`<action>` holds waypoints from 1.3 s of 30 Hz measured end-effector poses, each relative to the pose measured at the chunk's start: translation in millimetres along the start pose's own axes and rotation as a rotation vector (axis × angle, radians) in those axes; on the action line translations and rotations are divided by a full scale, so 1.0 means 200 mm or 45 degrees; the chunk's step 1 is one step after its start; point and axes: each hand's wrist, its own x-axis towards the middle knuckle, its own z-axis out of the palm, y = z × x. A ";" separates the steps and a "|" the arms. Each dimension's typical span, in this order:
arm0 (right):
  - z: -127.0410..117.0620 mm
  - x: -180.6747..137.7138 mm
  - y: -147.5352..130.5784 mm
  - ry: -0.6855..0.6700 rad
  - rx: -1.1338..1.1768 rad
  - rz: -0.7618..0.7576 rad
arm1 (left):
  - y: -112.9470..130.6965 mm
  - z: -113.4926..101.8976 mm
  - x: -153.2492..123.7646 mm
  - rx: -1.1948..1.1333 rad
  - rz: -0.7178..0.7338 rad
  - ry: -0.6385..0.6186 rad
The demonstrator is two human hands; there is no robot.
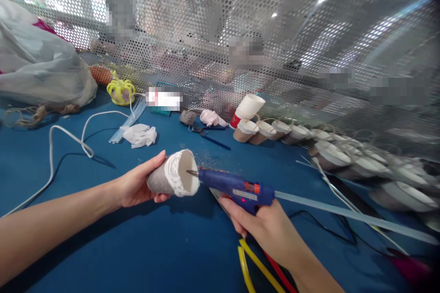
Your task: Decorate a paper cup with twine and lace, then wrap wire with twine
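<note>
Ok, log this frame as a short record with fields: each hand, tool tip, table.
left hand: holds a paper cup on its side, mouth toward the gun
right hand: grips a blue glue gun
nozzle: at the cup's mouth, beside the white lace trim; contact unclear
table: blue; row of cups at back right, before a mesh screen

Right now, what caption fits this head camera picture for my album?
Left hand holds a lace-trimmed paper cup against the blue glue gun in the right hand, over a blue table.
</note>
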 end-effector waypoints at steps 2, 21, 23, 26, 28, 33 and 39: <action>-0.01 0.00 0.00 -0.006 0.020 -0.013 | 0.00 0.00 0.00 0.021 -0.007 0.007; 0.03 0.06 0.02 -0.120 0.935 0.155 | -0.01 -0.02 0.00 -0.125 0.252 -0.248; 0.04 0.06 0.03 -0.168 1.010 0.179 | -0.01 -0.01 0.00 -0.141 0.255 -0.253; 0.05 0.06 0.04 -0.190 1.018 0.183 | -0.01 -0.01 -0.01 -0.151 0.260 -0.242; 0.06 0.06 0.03 -0.138 0.912 0.151 | -0.01 -0.02 0.00 -0.138 0.265 -0.222; 0.07 0.03 0.01 0.099 0.410 -0.017 | -0.01 -0.03 0.01 -0.054 0.315 -0.119; 0.01 0.02 0.00 0.028 0.218 0.007 | -0.01 -0.01 0.00 0.041 0.327 -0.074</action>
